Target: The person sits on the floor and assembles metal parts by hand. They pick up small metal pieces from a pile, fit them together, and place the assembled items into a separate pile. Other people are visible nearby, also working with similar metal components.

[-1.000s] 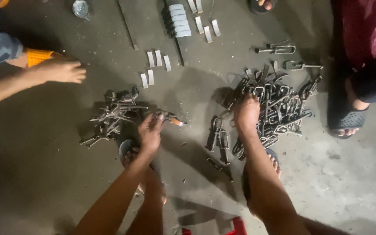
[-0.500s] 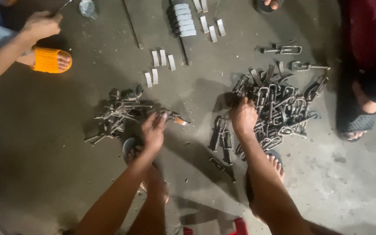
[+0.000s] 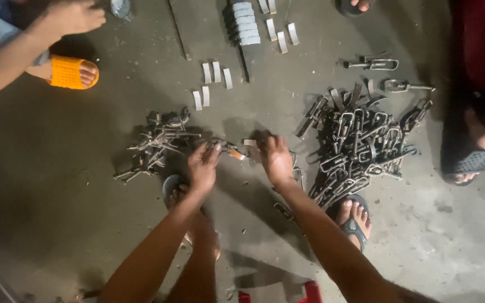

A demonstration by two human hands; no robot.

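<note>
Two hands (image 3: 204, 167) (image 3: 276, 160) hiding a small metal part (image 3: 237, 151)

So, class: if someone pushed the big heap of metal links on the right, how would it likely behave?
The heap of metal links would probably feel heavy and drag rather than slide: the pieces look like solid steel. They lie interlocked, so several would likely move together. Loose edge pieces might scatter on the concrete floor.

Small part (image 3: 237, 152) under fingers (image 3: 213, 150) — unclear

Floor (image 3: 57, 224): matt grey concrete, rough, stained. Link pile (image 3: 360, 146): dull dark metal. Flat strips (image 3: 214, 73): pale bare metal, slight sheen.
</note>
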